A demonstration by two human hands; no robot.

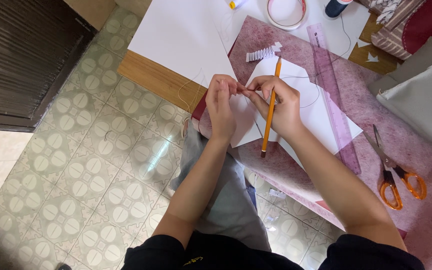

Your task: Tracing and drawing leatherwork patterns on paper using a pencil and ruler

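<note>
My left hand (222, 106) and my right hand (279, 104) meet fingertip to fingertip over a white paper sheet (321, 112) on a mauve felt mat (401, 135). Between them they pinch something very small, perhaps a thin thread (188, 95) that loops off to the left. My right hand also holds an orange pencil (271, 107), which runs along its fingers with the point up. A smaller white paper piece (243, 125) lies under my left hand.
A clear purple ruler (333, 95) lies right of the paper. Orange-handled scissors (393, 172) rest at the right. A tape roll (286, 12), a pleated paper strip (260, 54) and a large white sheet (181, 37) lie farther up. Tiled floor is on the left.
</note>
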